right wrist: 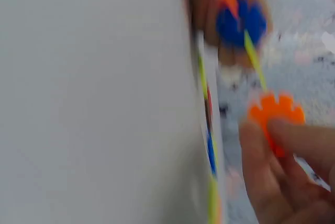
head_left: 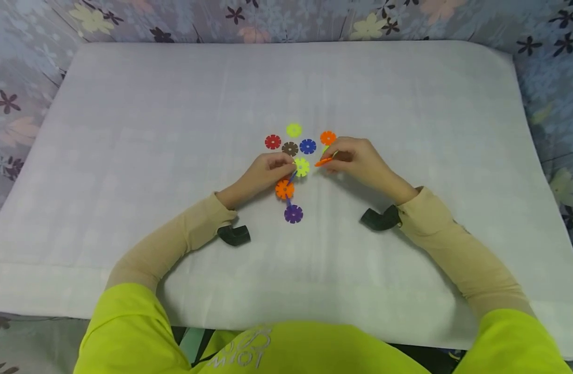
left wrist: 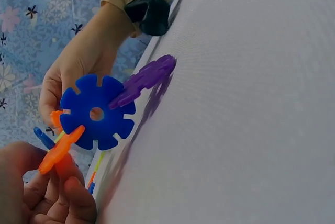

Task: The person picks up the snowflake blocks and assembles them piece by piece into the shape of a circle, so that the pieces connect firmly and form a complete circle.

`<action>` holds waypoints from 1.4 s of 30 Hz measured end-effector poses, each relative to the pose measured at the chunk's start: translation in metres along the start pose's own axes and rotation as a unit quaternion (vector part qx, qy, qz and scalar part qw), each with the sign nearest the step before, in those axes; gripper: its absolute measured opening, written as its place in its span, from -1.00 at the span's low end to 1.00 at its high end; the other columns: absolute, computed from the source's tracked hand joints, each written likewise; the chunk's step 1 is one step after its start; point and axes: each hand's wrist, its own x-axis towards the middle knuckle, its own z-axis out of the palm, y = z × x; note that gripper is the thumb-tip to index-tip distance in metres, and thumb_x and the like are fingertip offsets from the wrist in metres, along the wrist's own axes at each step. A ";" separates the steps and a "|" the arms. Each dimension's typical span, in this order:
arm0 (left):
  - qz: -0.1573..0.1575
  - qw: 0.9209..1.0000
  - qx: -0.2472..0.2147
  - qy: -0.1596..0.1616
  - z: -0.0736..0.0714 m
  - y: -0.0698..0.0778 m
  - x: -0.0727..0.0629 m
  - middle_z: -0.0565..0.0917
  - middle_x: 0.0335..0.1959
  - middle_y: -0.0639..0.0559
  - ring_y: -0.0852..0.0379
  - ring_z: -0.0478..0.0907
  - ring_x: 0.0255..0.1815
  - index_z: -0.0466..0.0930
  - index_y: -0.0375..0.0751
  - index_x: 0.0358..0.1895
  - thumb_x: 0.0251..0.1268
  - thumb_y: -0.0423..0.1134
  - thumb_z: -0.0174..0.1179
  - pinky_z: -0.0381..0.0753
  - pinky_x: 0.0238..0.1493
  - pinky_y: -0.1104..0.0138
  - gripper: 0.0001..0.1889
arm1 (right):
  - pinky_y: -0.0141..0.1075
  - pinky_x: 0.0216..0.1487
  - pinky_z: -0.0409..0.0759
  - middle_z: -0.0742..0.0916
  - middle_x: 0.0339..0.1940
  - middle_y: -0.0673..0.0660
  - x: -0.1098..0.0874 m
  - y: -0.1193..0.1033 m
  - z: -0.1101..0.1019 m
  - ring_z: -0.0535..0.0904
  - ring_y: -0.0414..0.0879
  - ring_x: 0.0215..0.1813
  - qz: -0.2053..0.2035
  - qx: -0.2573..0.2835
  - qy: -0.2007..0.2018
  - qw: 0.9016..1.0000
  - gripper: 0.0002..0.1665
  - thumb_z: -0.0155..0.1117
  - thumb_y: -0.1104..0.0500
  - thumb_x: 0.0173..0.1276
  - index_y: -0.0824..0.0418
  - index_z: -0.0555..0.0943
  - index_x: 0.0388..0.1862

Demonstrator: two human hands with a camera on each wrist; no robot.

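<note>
My left hand point(head_left: 267, 172) grips a chain of slotted flower-shaped plastic discs. From the near end, the chain runs through a purple disc point(head_left: 293, 214), a blue disc point(left wrist: 102, 114), an orange disc point(head_left: 284, 189), another blue disc point(right wrist: 241, 22) and a yellow-green disc point(head_left: 302, 167). In the left wrist view, the fingers are at the orange one. My right hand point(head_left: 358, 160) pinches a single orange disc point(right wrist: 276, 110) between thumb and fingers. In the head view it stands just right of the yellow-green disc, with a small gap between them.
Loose discs lie just beyond the hands: red point(head_left: 272, 142), yellow-green point(head_left: 294, 130), brown point(head_left: 290, 149), blue point(head_left: 307, 146) and orange point(head_left: 328, 137). Another yellow-green one is partly hidden by the right hand. A white cloth point(head_left: 174, 104) covers the table; patterned fabric point(head_left: 286, 21) hangs behind.
</note>
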 end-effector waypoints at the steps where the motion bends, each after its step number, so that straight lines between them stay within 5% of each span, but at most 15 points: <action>1: 0.000 1.000 0.002 -0.001 0.000 0.000 0.000 0.49 -0.47 -0.05 0.09 0.35 -0.43 0.53 -0.41 -0.28 0.26 -0.36 0.07 0.39 -0.31 0.39 -0.86 | -0.36 -0.32 0.51 0.65 -0.36 0.19 0.000 0.001 0.004 0.58 -0.10 -0.38 -0.022 0.010 0.012 1.000 -0.86 0.28 0.48 0.06 0.40 0.61 -0.35; 8: 0.006 1.000 -0.007 -0.006 0.002 0.001 0.001 0.54 -0.52 -0.07 0.09 0.38 -0.50 0.53 -0.42 -0.36 0.25 -0.39 0.07 0.42 -0.36 0.39 -0.87 | -0.40 -0.28 0.49 0.63 -0.47 0.27 -0.006 -0.013 0.018 0.52 -0.15 -0.37 -0.098 0.022 0.085 0.991 -0.83 0.28 0.62 -0.08 0.48 0.60 -0.47; 15: -0.014 1.000 -0.013 -0.004 0.003 0.003 0.003 0.53 -0.57 -0.05 0.13 0.35 -0.55 0.52 -0.41 -0.39 0.26 -0.36 0.07 0.37 -0.42 0.41 -0.85 | -0.45 -0.33 0.47 0.60 -0.55 0.29 -0.010 -0.017 0.021 0.47 -0.18 -0.45 -0.115 -0.005 0.109 0.987 -0.84 0.30 0.64 -0.14 0.52 0.58 -0.54; 25: -0.032 0.999 -0.033 -0.008 0.003 0.005 0.002 0.51 -0.58 -0.06 0.15 0.33 -0.55 0.51 -0.42 -0.38 0.27 -0.37 0.05 0.33 -0.43 0.43 -0.85 | -0.39 -0.26 0.47 0.61 -0.47 0.32 -0.007 -0.013 0.023 0.49 -0.15 -0.36 -0.124 0.029 0.100 0.987 -0.82 0.25 0.66 -0.10 0.54 0.57 -0.45; 34: -0.035 0.998 -0.041 -0.018 0.001 0.004 0.001 0.50 -0.59 -0.06 0.14 0.31 -0.56 0.51 -0.43 -0.37 0.27 -0.36 0.04 0.32 -0.45 0.43 -0.84 | -0.37 -0.32 0.52 0.61 -0.44 0.38 -0.005 -0.010 0.027 0.57 -0.14 -0.37 -0.069 0.103 0.061 0.990 -0.89 0.22 0.64 -0.03 0.56 0.52 -0.49; 42: -0.031 0.997 -0.063 -0.035 0.000 0.002 -0.001 0.48 -0.58 -0.10 0.10 0.32 -0.53 0.49 -0.40 -0.40 0.28 -0.36 0.03 0.32 -0.43 0.42 -0.85 | -0.40 -0.34 0.50 0.65 -0.51 0.16 -0.001 0.013 0.032 0.55 -0.12 -0.41 -0.123 0.036 0.078 0.989 -0.84 0.33 0.57 -0.09 0.40 0.60 -0.52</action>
